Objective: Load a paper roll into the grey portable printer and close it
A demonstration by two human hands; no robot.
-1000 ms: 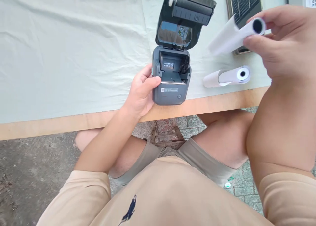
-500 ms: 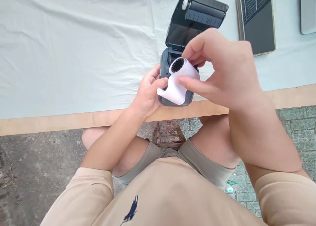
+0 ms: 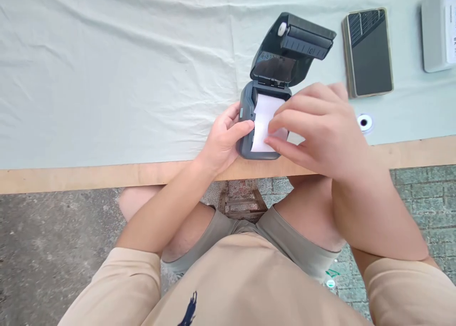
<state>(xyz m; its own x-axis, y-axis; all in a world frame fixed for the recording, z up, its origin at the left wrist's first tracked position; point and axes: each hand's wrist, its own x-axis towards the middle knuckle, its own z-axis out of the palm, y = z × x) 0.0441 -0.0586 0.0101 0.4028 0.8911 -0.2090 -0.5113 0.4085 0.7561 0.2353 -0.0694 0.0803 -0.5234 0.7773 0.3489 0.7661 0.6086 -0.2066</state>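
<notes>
A small dark portable label printer (image 3: 246, 143) stands at the table's front edge with its lid (image 3: 302, 41) swung up and back. My left hand (image 3: 223, 138) is closed around the printer's left side, thumb on its upper rim. White paper (image 3: 265, 117) from a roll lies in the open bay and runs down over the printer's front part. Over the printer's right side, my right hand (image 3: 317, 129) pinches the paper with thumb and forefinger. Those fingers hide part of the paper's right edge.
A dark-screened phone (image 3: 370, 53) lies at the right on the pale tablecloth (image 3: 142, 79). Farther right is a white box (image 3: 436, 36). A small white ring-shaped thing (image 3: 364, 123) sits behind my right wrist. The table's bare wooden edge (image 3: 89, 176) runs along the front.
The paper roll, held above the printer before, now sits down in its bay. Its loose curled end now lies flatter over the front. My right hand has moved lower.
</notes>
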